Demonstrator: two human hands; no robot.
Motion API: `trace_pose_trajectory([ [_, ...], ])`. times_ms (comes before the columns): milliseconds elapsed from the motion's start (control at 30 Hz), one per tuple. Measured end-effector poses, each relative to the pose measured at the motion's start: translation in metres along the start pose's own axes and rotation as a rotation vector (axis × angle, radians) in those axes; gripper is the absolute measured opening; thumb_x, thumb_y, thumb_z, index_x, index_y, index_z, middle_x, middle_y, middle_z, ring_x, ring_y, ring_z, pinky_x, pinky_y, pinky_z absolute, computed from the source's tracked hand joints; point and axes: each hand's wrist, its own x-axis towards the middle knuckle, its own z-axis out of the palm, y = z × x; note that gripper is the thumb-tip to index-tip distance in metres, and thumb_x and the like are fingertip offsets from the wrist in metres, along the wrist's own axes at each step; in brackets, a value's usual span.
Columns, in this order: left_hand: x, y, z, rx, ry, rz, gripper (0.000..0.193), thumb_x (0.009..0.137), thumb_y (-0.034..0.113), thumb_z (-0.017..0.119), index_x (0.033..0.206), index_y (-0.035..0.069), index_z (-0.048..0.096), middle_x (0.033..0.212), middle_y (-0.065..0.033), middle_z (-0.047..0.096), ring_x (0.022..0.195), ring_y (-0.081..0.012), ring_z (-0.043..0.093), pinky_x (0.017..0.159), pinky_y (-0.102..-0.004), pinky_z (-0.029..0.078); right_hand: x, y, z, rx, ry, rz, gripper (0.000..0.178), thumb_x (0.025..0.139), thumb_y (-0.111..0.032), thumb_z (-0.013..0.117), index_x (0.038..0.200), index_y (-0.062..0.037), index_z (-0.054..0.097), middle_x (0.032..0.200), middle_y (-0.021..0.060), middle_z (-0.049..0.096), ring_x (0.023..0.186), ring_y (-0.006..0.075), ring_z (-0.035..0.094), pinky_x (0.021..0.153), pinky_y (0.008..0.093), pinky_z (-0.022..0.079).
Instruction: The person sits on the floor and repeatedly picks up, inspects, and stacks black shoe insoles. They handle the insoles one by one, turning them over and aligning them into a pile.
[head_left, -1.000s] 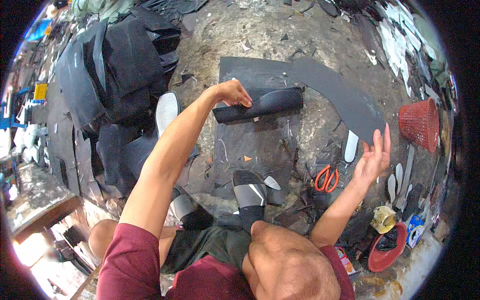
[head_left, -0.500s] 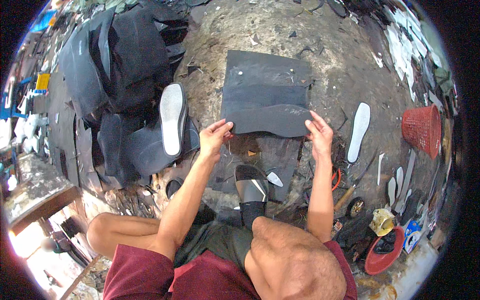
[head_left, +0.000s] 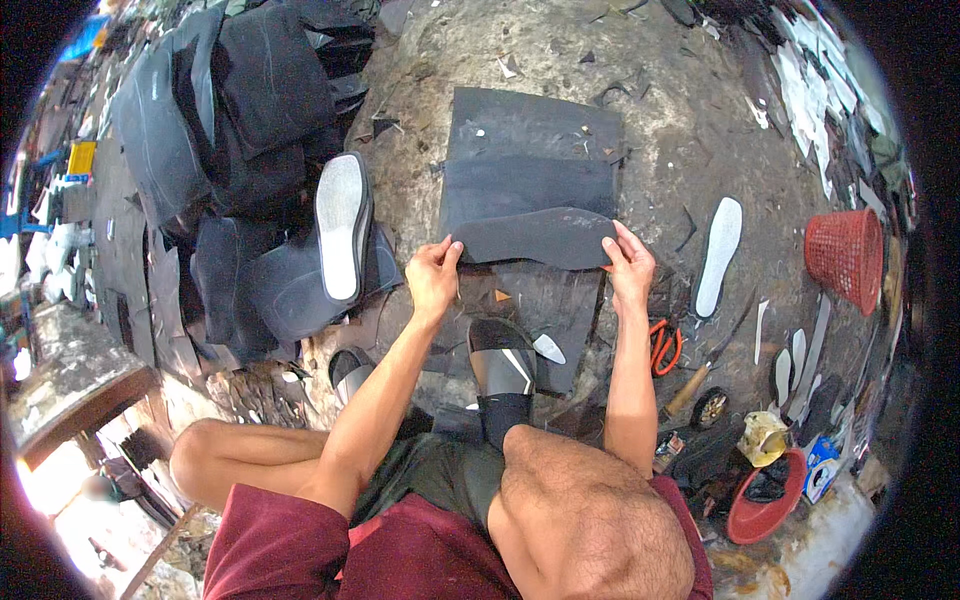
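Stretched level between my two hands is a black sole-shaped sheet (head_left: 535, 238), wavy along its near edge. My left hand (head_left: 434, 278) pinches its left end between thumb and fingers. The right end is pinched by my right hand (head_left: 630, 265). Just beyond and partly beneath it lies a dark rectangular sheet (head_left: 535, 130) on the ground. To the left, a stack of light grey soles (head_left: 340, 225) rests on black sheet material. A single white sole (head_left: 718, 255) lies to the right of my right hand.
Large black sheets (head_left: 265, 85) are heaped at the far left. Orange-handled scissors (head_left: 665, 347) and a wooden-handled tool (head_left: 688, 388) lie right of my right forearm. A red basket (head_left: 843, 260) and a red bowl (head_left: 768, 505) stand farther right. Scraps litter the ground.
My right hand has shifted slightly left and the left hand slightly right, both still holding the sole-shaped sheet. The orange scissors now show more fully beside my right forearm.
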Motion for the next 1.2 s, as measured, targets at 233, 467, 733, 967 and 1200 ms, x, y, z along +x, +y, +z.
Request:
trace_pose_trajectory([
  [233, 0.000, 0.002, 0.002, -0.008, 0.044, -0.059, 0.034, 0.083, 0.030, 0.078, 0.105, 0.005, 0.076, 0.087, -0.0173, 0.073, 0.076, -0.0223, 0.071, 0.073, -0.0313, 0.053, -0.003, -0.008, 0.002, 0.054, -0.019, 0.070, 0.049, 0.085, -0.003, 0.075, 0.132, -0.0072, 0.063, 0.116, 0.0093, 0.068, 0.093, 0.0134, 0.065, 0.068, 0.0263, 0.054],
  [467, 0.002, 0.003, 0.008, 0.097, 0.077, 0.087, 0.023, 0.080, 0.012, 0.075, 0.102, 0.005, 0.074, 0.088, -0.0157, 0.069, 0.078, -0.0283, 0.065, 0.075, -0.0377, 0.053, 0.001, -0.009, 0.003, 0.023, 0.015, 0.081, 0.055, 0.080, -0.003, 0.079, 0.132, -0.0106, 0.063, 0.123, 0.0152, 0.065, 0.097, 0.0189, 0.067, 0.067, 0.0284, 0.055],
  [733, 0.015, 0.022, 0.017, 0.567, -0.203, 0.995, 0.061, 0.073, 0.006, 0.064, 0.131, 0.026, 0.061, 0.138, -0.0035, 0.054, 0.112, -0.0304, 0.053, 0.092, -0.0446, 0.045, -0.004, -0.016, 0.016, 0.103, 0.037, 0.105, 0.051, 0.083, -0.005, 0.078, 0.131, -0.0075, 0.063, 0.123, 0.0121, 0.067, 0.090, 0.0148, 0.069, 0.053, 0.0256, 0.056],
  [967, 0.011, 0.022, 0.021, 0.571, -0.238, 1.028, 0.052, 0.075, 0.015, 0.071, 0.127, 0.017, 0.062, 0.141, -0.0092, 0.051, 0.117, -0.0318, 0.051, 0.096, -0.0464, 0.042, -0.001, -0.013, 0.017, 0.033, 0.091, 0.081, 0.048, 0.083, -0.008, 0.078, 0.130, -0.0073, 0.064, 0.127, 0.0132, 0.066, 0.094, 0.0169, 0.069, 0.056, 0.0269, 0.057],
  [1200, 0.035, 0.047, 0.028, 0.402, -0.378, 0.965, 0.039, 0.071, 0.023, 0.080, 0.105, 0.011, 0.066, 0.133, -0.0114, 0.055, 0.116, -0.0342, 0.052, 0.097, -0.0454, 0.046, -0.023, -0.014, 0.032, -0.938, 0.490, -0.435, 0.064, 0.076, -0.044, 0.082, 0.127, -0.0105, 0.064, 0.127, 0.0188, 0.062, 0.110, 0.0338, 0.057, 0.094, 0.0486, 0.042],
])
